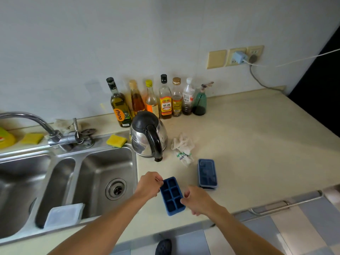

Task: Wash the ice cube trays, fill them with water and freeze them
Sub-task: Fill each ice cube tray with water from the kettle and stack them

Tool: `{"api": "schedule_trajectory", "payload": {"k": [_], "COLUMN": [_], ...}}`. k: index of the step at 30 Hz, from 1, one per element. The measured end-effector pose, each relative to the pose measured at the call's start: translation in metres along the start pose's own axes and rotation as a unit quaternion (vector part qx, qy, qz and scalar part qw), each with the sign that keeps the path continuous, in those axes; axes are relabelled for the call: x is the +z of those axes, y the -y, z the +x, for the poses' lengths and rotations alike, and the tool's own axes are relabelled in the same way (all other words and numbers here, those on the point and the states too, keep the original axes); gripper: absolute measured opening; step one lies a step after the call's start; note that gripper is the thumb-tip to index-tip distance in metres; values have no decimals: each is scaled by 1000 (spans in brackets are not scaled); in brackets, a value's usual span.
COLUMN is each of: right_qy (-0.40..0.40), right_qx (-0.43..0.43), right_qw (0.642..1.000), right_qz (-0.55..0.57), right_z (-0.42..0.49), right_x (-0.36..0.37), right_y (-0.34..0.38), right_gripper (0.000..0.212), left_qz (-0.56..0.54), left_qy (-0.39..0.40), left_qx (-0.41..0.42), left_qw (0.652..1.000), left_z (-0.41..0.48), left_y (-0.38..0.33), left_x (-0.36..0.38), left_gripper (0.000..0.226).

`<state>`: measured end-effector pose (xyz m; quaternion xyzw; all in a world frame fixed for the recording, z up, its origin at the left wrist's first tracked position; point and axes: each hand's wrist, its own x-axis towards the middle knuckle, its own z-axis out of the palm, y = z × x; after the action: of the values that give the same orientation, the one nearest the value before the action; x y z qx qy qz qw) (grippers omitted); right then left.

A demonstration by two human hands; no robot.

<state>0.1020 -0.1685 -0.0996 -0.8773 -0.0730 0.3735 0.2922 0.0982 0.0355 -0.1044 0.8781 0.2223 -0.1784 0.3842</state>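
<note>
KITCHEN COUNTER: Viewed from my remote station through the head camera, a clear plastic lid (64, 214) leans inside the steel sink (135, 168) at far left, beneath the tap (27, 117). Just right of the basin, the left hand (148, 185) curls its fingers around the far left corner of the open ice cube tray (172, 196), a dark blue mould of six cells lying flat on the cream counter (248, 144). The right hand (198, 200) pinches the tray's near right edge with thumb and curled fingers. The tray's long axis runs almost straight away from the person, its far end leaning slightly toward the sink. I judge washing has not begun. The basin lies directly left, so the carry goes sideways, led by the left hand, which is nearer. Farther right, a lidded ice cube tray (207, 173) waits untouched, near a crumpled cloth (183, 148) and the kettle (147, 135).
</note>
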Motion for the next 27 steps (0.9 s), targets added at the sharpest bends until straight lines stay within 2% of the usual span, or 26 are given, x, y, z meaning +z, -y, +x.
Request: {"api": "schedule_trajectory", "payload": {"k": [3, 7, 10, 17, 27], "right_qy": [0, -50, -62, -98, -138], "right_qx": [8, 16, 17, -12, -64], "right_qw": [1000, 996, 993, 987, 981], "right_qz": [29, 73, 97, 125, 124], "right_z": [-3, -8, -13, -20, -4], "right_x": [4, -4, -13, -22, -22], "right_y": [-4, -7, -9, -5, 31], "right_gripper": [12, 4, 9, 8, 9], "left_qz": [-88, -159, -176, -187, -195], "left_qy": [-5, -9, -9, -25, -9], "left_qx": [-36, -80, -86, -78, -67], "left_qw": [995, 984, 981, 979, 978], "left_z": [-3, -8, -11, -18, -29], "left_y": [-1, -7, -14, -26, -3], "left_x": [2, 5, 8, 3, -39], "left_gripper": [11, 12, 11, 11, 18]}}
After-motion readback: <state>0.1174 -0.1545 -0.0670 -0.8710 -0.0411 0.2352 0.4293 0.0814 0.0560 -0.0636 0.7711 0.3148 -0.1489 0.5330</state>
